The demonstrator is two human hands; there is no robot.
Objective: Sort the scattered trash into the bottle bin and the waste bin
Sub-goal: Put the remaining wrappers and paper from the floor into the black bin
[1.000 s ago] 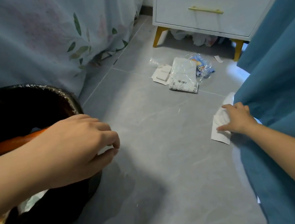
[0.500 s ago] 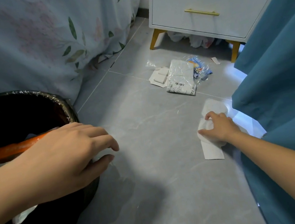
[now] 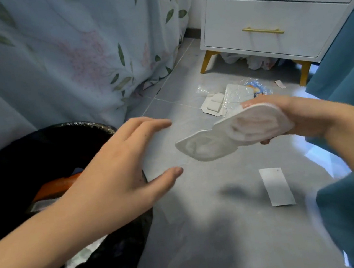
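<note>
Progress check, head view. I take the black-lined bin (image 3: pixel 93 128) as my landmark. It already holds an orange item and some white scraps, so I judge part of the sorting done. I cannot see a second bin, so I cannot tell which of the two this one is.

Right hand (image 3: pixel 301 116) grips a white padded piece (image 3: pixel 228 135) by one end, thumb on top and fingers curled underneath, holding it in the air to the right of the bin, clear of the floor. Left hand (image 3: pixel 122 171) hovers over the bin's right rim, fingers spread and relaxed, holding nothing; its fingertips are near the pad's free end but apart from it.

Left to do, as I judge it: a white paper strip (image 3: pixel 278 186) lies flat on the floor right of the bin, and beyond the bin, toward the white drawer unit (image 3: pixel 269 18), sits a cluster of wrappers (image 3: pixel 234 97). I see no bottles.

Materials: the pad looks soft and quilted, oval-lobed, with a sealed flat edge and a rolled bulge in the middle; it should bend easily. The bin liner is crinkled glossy film. The strip is thin and rectangular. The wrappers look like clear crumpled plastic and flat card. The floor is smooth grey tile.
</note>
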